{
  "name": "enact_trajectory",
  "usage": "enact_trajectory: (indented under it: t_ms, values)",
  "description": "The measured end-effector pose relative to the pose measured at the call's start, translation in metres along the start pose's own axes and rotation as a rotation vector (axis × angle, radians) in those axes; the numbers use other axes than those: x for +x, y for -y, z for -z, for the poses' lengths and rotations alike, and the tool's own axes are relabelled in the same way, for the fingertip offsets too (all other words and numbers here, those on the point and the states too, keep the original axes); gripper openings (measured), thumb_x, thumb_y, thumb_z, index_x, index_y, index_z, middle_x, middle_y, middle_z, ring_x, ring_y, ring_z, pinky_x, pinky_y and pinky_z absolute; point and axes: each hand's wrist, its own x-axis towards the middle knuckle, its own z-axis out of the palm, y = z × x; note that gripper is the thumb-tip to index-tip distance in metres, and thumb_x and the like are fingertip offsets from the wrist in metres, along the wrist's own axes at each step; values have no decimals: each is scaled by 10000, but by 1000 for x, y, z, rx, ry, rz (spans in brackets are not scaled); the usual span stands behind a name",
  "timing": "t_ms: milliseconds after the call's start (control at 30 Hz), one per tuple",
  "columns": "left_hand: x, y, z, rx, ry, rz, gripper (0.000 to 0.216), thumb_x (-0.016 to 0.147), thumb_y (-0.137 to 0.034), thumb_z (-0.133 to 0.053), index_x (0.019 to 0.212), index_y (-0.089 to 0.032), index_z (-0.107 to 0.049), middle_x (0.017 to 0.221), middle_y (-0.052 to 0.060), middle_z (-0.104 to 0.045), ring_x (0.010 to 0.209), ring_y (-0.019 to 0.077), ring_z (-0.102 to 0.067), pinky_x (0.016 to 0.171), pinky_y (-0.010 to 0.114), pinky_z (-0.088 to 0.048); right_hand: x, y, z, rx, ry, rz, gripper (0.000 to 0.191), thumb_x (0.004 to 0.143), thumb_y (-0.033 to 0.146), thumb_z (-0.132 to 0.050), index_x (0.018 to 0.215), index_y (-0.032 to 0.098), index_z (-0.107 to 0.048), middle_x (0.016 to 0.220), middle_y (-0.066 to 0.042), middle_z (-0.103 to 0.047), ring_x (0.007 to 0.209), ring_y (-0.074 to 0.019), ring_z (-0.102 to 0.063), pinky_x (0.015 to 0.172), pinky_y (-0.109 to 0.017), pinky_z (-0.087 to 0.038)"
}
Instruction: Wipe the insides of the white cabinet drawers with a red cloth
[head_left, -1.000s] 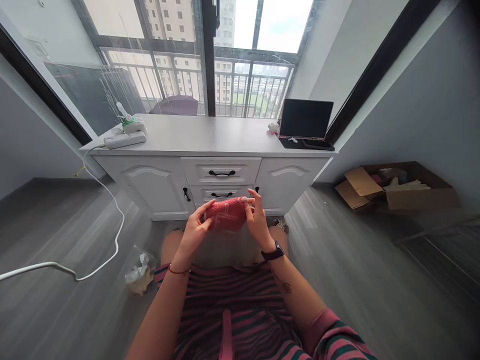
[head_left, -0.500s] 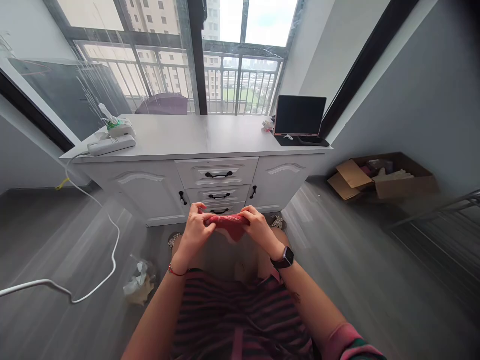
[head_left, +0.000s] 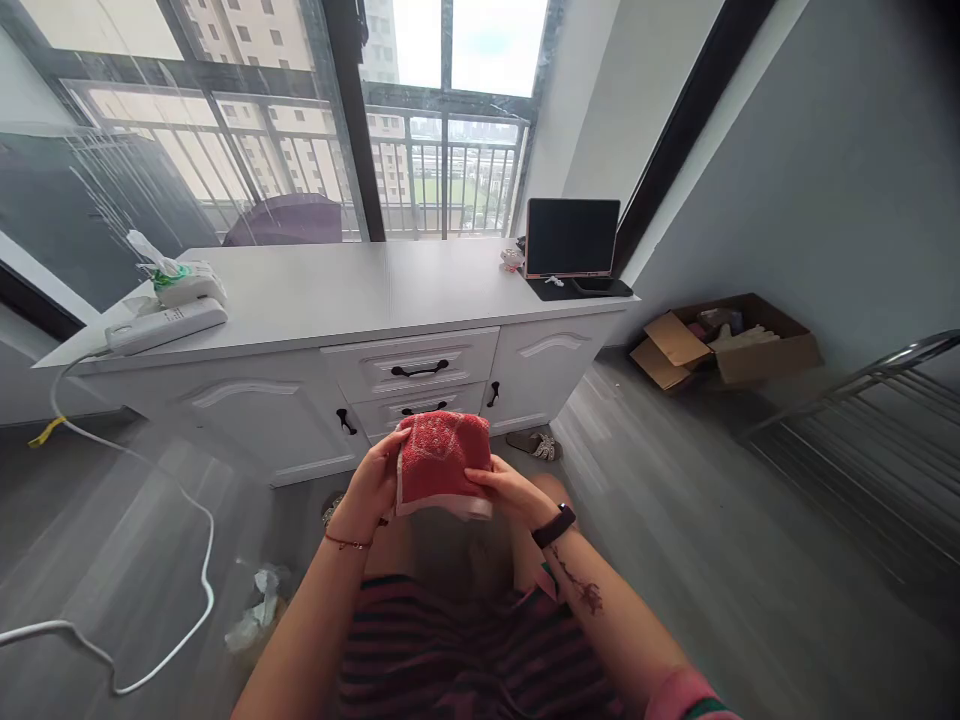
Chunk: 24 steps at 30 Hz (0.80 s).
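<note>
A red towel (head_left: 442,455) with a pale pattern and a whitish border is held in the air above my lap, folded into a small, roughly square shape. My left hand (head_left: 376,483) grips its left edge, with some fingers hidden behind the cloth. On the opposite side, my right hand (head_left: 514,490) holds the lower right part, fingers lying over the front face. The towel's flat side faces me, and its back cannot be seen.
Ahead stands a white cabinet (head_left: 300,300) carrying a tissue pack (head_left: 184,283), a power strip (head_left: 166,325) and a dark-screened monitor (head_left: 573,237). An open cardboard box (head_left: 772,355) and a metal rack (head_left: 870,400) are on the right. A white cable (head_left: 210,560) crosses the floor left.
The towel has gone from hanging edge-on between my fingertips to a folded square facing me. My hands now hold its sides lower down. The camera view has turned somewhat to the right.
</note>
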Motion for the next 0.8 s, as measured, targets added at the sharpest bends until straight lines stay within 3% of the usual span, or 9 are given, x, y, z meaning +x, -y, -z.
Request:
enact_trajectory:
  t_ms: [67, 167, 267, 367, 433, 500, 567, 667, 800]
  values:
    - [4, -2, 7, -10, 37, 19, 135, 729, -234, -722, 846, -171, -698, 793, 40, -722, 667, 160, -648, 675, 276, -531, 5, -4, 1, -5, -63, 32, 455, 629, 372, -853, 1023, 212, -692, 1017, -32, -715, 898, -167, -634, 824, -289, -509]
    - [6, -5, 19, 99, 199, -30, 395, 685, -217, -805, 1060, -194, -684, 1040, 71, -726, 873, 194, -676, 783, 281, -541, 18, 0, -1, -4, -158, 138, 488, 639, 396, -841, 1076, 246, -682, 1055, -13, -712, 939, -175, -629, 869, -307, -501]
    - [7, -9, 30, 262, 223, -142, 624, 604, -125, -860, 1172, -248, -635, 1139, 65, -702, 977, 212, -660, 830, 283, -531, 31, 11, 1, -46, -115, 165, 454, 681, 419, -807, 1085, 252, -685, 1054, -6, -708, 936, -173, -620, 857, -301, -494]
    - [12, -16, 34, 332, 188, -247, 431, 630, -200, -857, 1026, -233, -691, 986, 49, -726, 879, 199, -662, 791, 285, -529, 32, 19, 6, -129, -11, 141, 319, 687, 363, -789, 963, 215, -726, 924, 0, -711, 825, -147, -593, 757, -262, -477]
    - [14, -23, 31, 434, 257, -295, 200, 660, -235, -832, 824, -196, -724, 909, 66, -728, 845, 208, -657, 768, 284, -522, 24, 21, 9, -150, 23, 113, 174, 674, 294, -769, 809, 190, -735, 756, 16, -670, 677, -113, -532, 636, -227, -430]
    - [14, -29, 24, 522, 357, -298, 82, 685, -218, -792, 695, -171, -725, 960, 102, -732, 879, 232, -657, 745, 281, -517, 10, 23, 11, -93, 5, 94, 78, 664, 237, -742, 722, 189, -721, 666, 36, -605, 571, -78, -450, 555, -206, -367]
    - [15, -33, 17, 488, 411, -246, 88, 687, -170, -737, 773, -169, -756, 1127, 120, -712, 907, 245, -663, 702, 279, -520, -7, 25, 12, 13, -32, 91, 93, 645, 214, -743, 735, 202, -719, 689, 39, -589, 563, -71, -440, 557, -204, -366]
    - [29, -34, 10, 214, 298, -148, 357, 668, -102, -652, 1007, -179, -734, 1265, 120, -663, 988, 266, -673, 728, 308, -547, -29, 29, 14, 142, -63, 95, 235, 617, 310, -786, 825, 219, -723, 774, 4, -630, 679, -126, -541, 650, -249, -445]
    - [80, -33, 8, -150, -111, -37, 157, 747, -59, -570, 852, -132, -660, 967, 134, -719, 1017, 244, -683, 861, 336, -556, -33, 31, 19, 207, -210, 117, 286, 695, 483, -748, 779, 217, -685, 697, 3, -622, 604, -137, -547, 590, -272, -469]
